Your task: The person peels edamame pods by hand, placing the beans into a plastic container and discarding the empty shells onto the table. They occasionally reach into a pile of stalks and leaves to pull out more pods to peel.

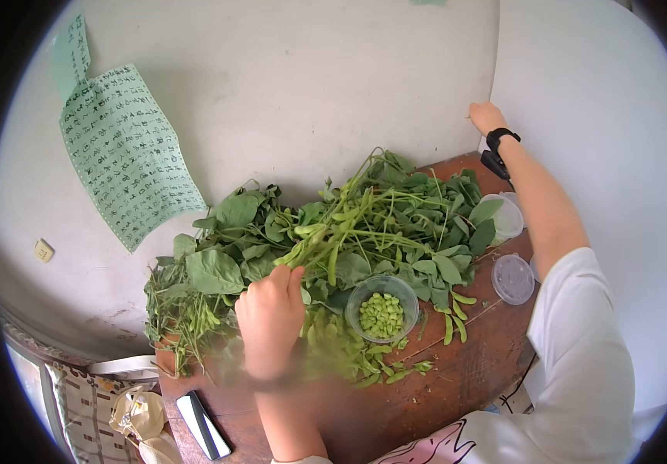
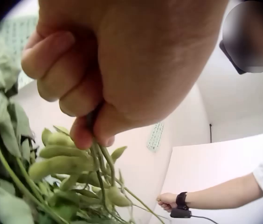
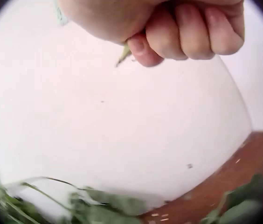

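Observation:
My left hand (image 1: 270, 313) grips the stems of a bean plant at the front of the leafy heap (image 1: 217, 272). In the left wrist view, green pods (image 2: 66, 158) hang around the stems just below the pinched thumb and finger. My right hand (image 1: 490, 118) is raised near the wall corner, beyond the heap's right end. Its fingers are curled, and in the right wrist view a small green tip (image 3: 123, 56) sticks out between thumb and forefinger; the rest of that piece is hidden. A clear bowl (image 1: 355, 323) of shelled green beans (image 1: 381, 315) stands before the heap.
Loose pods (image 1: 457, 317) lie on the brown wooden table (image 1: 457, 379). Clear containers (image 1: 513, 279) stand at the right edge. A phone (image 1: 203, 425) lies at the front left. White walls (image 1: 310, 85) rise behind and to the right.

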